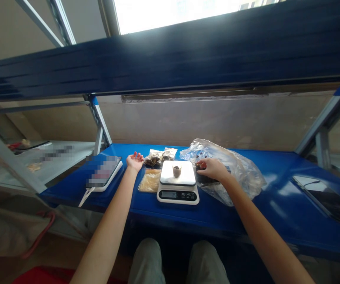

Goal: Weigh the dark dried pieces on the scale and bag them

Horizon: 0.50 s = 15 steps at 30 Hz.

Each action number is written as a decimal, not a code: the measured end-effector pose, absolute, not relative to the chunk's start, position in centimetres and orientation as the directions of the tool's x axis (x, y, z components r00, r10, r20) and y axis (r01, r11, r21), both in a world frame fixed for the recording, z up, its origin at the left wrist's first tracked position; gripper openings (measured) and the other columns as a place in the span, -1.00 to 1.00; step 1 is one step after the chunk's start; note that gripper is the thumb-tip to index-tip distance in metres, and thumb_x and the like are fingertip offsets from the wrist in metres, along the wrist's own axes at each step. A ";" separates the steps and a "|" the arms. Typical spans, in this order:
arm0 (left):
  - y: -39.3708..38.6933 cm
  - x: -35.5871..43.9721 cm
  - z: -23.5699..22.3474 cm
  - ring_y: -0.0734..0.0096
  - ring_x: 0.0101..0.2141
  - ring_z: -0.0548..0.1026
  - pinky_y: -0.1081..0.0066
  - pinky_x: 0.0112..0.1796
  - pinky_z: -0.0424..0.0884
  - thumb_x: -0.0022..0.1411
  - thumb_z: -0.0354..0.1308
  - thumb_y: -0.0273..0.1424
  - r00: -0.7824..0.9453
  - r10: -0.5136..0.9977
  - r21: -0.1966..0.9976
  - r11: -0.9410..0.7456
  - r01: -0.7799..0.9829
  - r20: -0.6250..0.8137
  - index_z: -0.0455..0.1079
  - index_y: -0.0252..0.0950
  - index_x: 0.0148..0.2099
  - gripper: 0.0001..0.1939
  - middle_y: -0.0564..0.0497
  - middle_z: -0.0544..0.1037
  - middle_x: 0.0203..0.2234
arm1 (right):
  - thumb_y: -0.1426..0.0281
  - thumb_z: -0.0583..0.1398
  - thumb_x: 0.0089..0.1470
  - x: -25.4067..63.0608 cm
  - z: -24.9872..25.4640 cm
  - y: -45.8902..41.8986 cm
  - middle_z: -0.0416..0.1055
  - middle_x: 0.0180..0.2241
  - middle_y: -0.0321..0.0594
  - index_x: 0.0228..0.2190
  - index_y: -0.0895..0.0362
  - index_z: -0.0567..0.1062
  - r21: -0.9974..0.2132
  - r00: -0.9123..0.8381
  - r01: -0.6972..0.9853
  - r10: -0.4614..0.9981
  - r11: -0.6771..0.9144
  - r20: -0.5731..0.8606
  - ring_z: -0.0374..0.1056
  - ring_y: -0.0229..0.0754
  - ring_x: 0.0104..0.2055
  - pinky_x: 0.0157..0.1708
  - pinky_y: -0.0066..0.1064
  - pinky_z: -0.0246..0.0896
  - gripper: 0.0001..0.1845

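Observation:
A white digital kitchen scale (178, 183) stands on the blue shelf (264, 205) in front of me, with a small brown lump (176, 170) on its platform. My left hand (135, 161) lies palm up, fingers apart and empty, just left of several small clear packets (159, 157) of dark pieces. A flat packet of tan material (150, 181) lies beside the scale. My right hand (213, 169) is closed over dark material at the mouth of a large clear plastic bag (238, 169) right of the scale.
A white tablet-like device (105, 173) with a cable lies at the left of the shelf. A dark flat screen (329, 199) lies at the far right. A blue upper shelf beam (170, 59) runs overhead, metal uprights (100, 122) at both sides. My knees (178, 260) show below the shelf.

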State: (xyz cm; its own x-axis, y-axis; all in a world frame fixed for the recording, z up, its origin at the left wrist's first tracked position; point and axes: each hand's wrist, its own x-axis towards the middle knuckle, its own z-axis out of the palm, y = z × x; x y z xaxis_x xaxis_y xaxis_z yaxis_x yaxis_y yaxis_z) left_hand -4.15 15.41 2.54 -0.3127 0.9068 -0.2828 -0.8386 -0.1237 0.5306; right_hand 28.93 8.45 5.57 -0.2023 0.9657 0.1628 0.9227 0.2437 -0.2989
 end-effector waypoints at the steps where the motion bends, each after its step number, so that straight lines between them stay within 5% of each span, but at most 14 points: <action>1: 15.4 -4.1 2.6 0.43 -0.62 0.31 0.47 -0.58 0.14 -0.02 -0.12 -0.55 -0.314 0.906 0.530 -0.125 -0.839 -0.283 0.21 -0.29 -0.48 -0.88 0.02 0.32 -0.65 | 0.31 0.21 -0.14 28.9 5.6 8.5 0.54 -0.30 -0.19 -0.21 0.11 0.55 -0.290 -0.204 0.926 0.967 0.241 0.152 0.42 -0.08 -0.27 -0.40 -0.42 0.21 -0.62; 15: 15.5 -4.2 2.5 0.45 -0.63 0.31 0.49 -0.58 0.16 0.02 -0.13 -0.54 -0.311 0.911 0.545 -0.121 -0.829 -0.271 0.21 -0.30 -0.48 -0.86 0.01 0.33 -0.65 | 0.26 0.16 -0.11 28.2 5.1 8.7 0.52 -0.24 -0.17 -0.34 0.09 0.55 -0.253 -0.200 0.940 0.971 0.229 0.134 0.41 -0.09 -0.25 -0.40 -0.43 0.17 -0.71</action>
